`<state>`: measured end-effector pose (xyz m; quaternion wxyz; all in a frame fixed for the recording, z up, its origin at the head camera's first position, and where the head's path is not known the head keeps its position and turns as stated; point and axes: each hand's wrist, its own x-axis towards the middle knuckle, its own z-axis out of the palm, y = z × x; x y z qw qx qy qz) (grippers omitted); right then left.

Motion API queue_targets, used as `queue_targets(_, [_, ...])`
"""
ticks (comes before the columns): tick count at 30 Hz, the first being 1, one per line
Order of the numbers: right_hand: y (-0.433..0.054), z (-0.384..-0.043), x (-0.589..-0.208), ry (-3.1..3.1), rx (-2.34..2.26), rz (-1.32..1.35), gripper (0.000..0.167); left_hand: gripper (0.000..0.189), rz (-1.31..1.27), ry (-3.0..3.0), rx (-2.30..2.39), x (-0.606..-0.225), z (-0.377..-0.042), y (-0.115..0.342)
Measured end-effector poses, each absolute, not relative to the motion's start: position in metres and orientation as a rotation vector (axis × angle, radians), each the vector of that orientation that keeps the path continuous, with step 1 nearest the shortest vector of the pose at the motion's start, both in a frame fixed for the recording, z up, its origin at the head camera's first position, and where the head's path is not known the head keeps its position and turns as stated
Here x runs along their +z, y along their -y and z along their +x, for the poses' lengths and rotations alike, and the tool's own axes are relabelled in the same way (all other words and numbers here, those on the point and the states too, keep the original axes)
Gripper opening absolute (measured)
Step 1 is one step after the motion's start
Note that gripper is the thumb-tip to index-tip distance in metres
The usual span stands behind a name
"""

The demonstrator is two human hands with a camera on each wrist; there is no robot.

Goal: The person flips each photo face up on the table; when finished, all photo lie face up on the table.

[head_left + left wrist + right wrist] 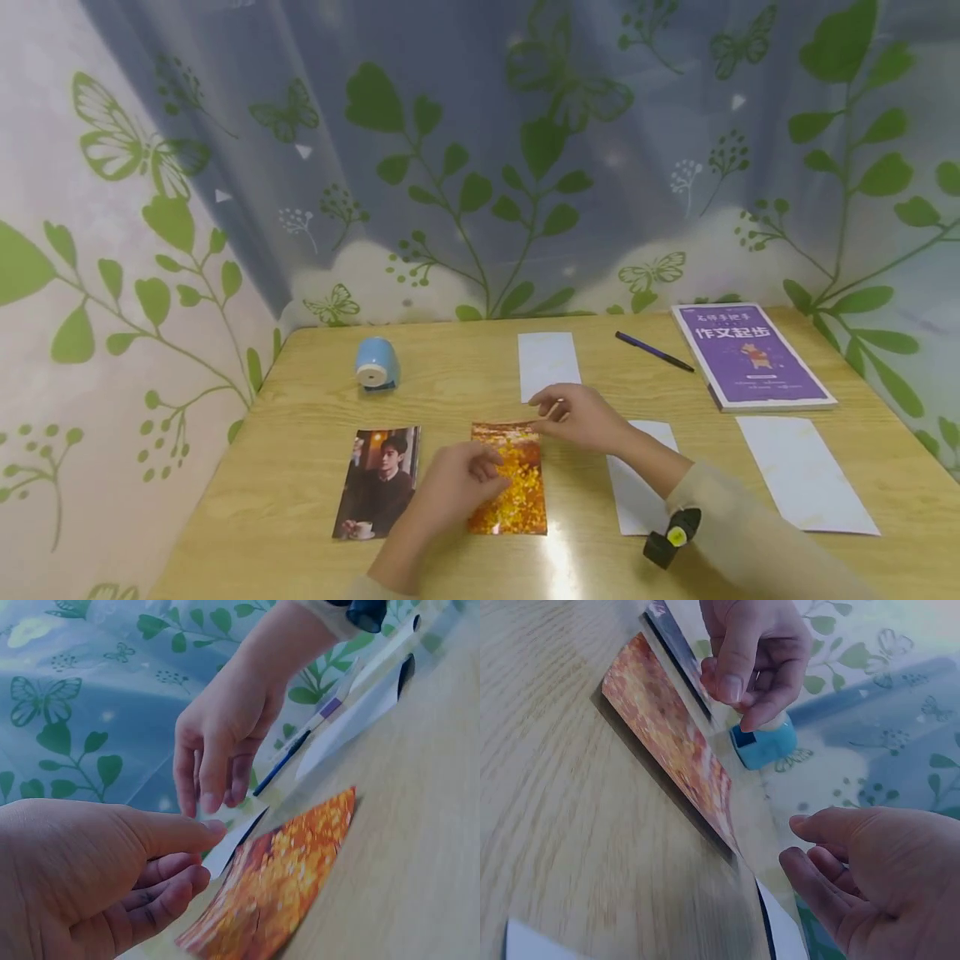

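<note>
A photo print of golden autumn leaves [517, 487] lies on the wooden table, curving up slightly in both wrist views. Over its left side hovers my left hand [453, 483], fingers loosely bent, nothing between them. My right hand [577, 417] is at the photo's top right corner, its fingers relaxed and apart from the print in the right wrist view [885, 877]. To the left lies a photo [378, 483] of a person in dark clothes with a white cup, seemingly on top of another print.
White cards lie behind [547, 362], under the right forearm [645, 479] and at the right [806, 475]. A blue device with a round white end [377, 364] stands back left. A dark blue pen [654, 351] and a purple book [753, 354] lie back right, before a patterned curtain [480, 167].
</note>
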<state>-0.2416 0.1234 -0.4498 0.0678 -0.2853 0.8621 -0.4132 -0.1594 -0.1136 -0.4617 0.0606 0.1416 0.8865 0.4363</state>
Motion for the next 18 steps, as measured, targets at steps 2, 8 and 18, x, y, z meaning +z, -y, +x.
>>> queue_targets(2, [-0.135,-0.238,-0.448,-2.609,-1.267,-0.793,0.032,0.023,0.466,-2.682,1.309,-0.461,-0.166,0.107])
queue_targets(8, [-0.168,-0.224,-0.441,-2.685,-1.296,-0.609,0.034,0.020,0.577,-2.637,1.313,-0.462,-0.187,0.081])
queue_targets(18, [-0.209,-0.198,-0.440,-2.703,-1.327,-0.456,0.040,0.026,0.635,-2.537,1.357,-0.469,-0.213,0.045])
